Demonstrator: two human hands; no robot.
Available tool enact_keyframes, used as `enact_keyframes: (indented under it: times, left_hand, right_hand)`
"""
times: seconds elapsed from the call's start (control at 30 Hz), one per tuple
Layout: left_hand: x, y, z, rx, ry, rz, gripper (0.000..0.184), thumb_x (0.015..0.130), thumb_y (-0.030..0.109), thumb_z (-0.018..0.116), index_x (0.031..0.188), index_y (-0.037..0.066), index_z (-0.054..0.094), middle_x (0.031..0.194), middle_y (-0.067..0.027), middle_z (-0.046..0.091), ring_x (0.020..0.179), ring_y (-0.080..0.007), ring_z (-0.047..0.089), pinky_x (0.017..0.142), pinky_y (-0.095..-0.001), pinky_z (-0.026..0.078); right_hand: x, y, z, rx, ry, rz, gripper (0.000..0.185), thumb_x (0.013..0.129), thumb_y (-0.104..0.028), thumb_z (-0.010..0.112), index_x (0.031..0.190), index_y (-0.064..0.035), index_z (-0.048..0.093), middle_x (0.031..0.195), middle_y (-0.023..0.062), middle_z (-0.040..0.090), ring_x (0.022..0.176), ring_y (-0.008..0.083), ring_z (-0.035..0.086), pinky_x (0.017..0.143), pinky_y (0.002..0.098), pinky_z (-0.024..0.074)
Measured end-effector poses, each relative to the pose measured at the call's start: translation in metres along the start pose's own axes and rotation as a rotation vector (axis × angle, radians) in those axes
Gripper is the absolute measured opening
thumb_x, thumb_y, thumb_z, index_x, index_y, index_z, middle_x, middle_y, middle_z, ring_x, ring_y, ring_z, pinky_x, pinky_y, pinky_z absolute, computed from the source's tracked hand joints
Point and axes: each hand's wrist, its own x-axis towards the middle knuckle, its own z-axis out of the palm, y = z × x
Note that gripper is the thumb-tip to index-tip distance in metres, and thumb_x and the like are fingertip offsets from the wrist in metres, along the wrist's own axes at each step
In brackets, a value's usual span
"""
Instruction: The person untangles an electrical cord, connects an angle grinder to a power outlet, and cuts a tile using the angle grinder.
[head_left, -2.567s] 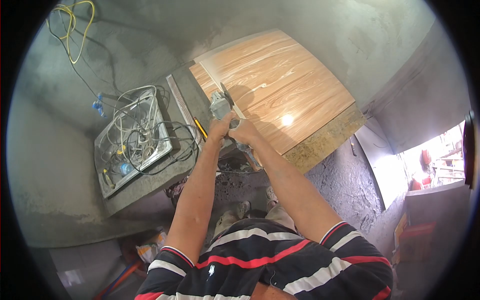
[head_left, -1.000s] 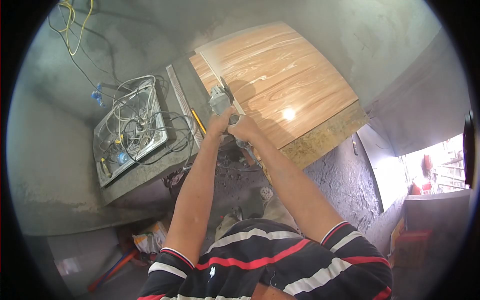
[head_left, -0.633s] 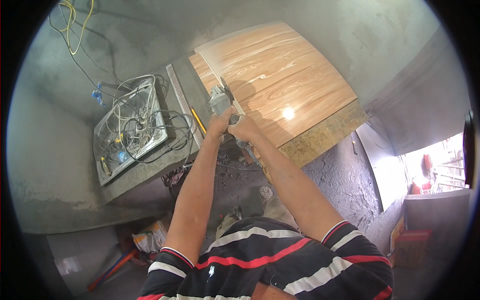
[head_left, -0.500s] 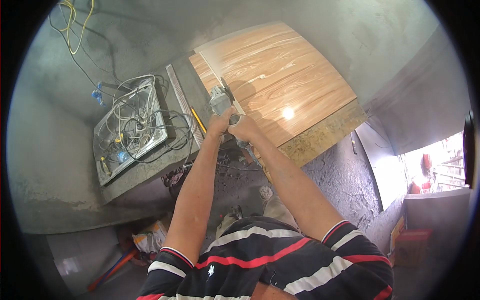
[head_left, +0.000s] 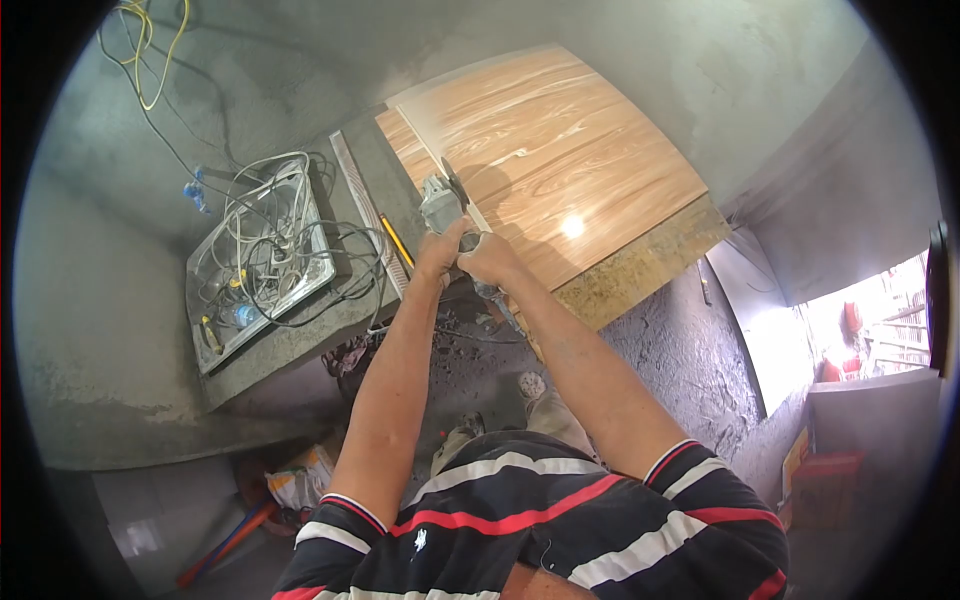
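Observation:
Both of my hands grip an angle grinder [head_left: 440, 205] at the left part of a wood-patterned tile [head_left: 560, 150]. My left hand [head_left: 438, 250] wraps round the grinder's body from the left. Behind it on the right, my right hand [head_left: 490, 258] is closed round the same tool. The dark disc [head_left: 455, 183] stands on edge at a pale dusty line running along the tile. A cord leaves the grinder's rear below my hands. How deep the disc sits in the tile I cannot tell.
Left of the tile lie a yellow pencil-like stick [head_left: 398, 242] and a long metal strip [head_left: 370, 205]. A metal sink basin [head_left: 325, 262] full of tangled cables stands farther left. A board [head_left: 650, 255] supports the tile's near edge. A red box [head_left: 825, 490] sits at lower right.
My hands and the grinder stay almost in the same place. The tile appears shifted very slightly left in view.

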Motion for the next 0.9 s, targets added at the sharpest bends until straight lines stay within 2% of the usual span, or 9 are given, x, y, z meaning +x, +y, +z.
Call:
enact_keyframes:
  times: [0.3,0.63,0.9]
  left_hand:
    - [-0.015,0.006,0.003,-0.032,0.001,-0.040,0.050,0.081,0.035,0.079,0.108,-0.005,0.070,0.091,-0.0108,0.070,0.068,-0.0195,0.068,0.054,-0.0353,0.054]
    - [-0.020,0.008,0.007,-0.079,-0.012,-0.014,0.046,0.084,0.033,0.078,0.105,-0.007,0.069,0.087,-0.0113,0.070,0.064,-0.0187,0.067,0.051,-0.0341,0.052]
    - [-0.003,-0.017,0.003,-0.083,0.005,0.013,0.051,0.081,0.035,0.080,0.104,-0.009,0.069,0.085,-0.0115,0.069,0.063,-0.0172,0.064,0.050,-0.0329,0.045]
  right_hand:
    - [-0.007,-0.001,-0.001,-0.026,0.001,0.010,0.056,0.073,-0.031,0.073,0.108,0.0127,0.070,0.107,0.0353,0.071,0.103,0.0448,0.071,0.088,0.0453,0.0567]
    - [-0.015,-0.006,-0.004,0.026,-0.006,0.006,0.057,0.074,-0.029,0.073,0.111,0.0141,0.069,0.108,0.0359,0.070,0.104,0.0449,0.071,0.088,0.0455,0.0561]
    - [-0.019,-0.001,-0.003,0.015,-0.020,0.022,0.057,0.074,-0.029,0.073,0.110,0.0145,0.068,0.107,0.0370,0.070,0.104,0.0456,0.071,0.088,0.0458,0.0560]
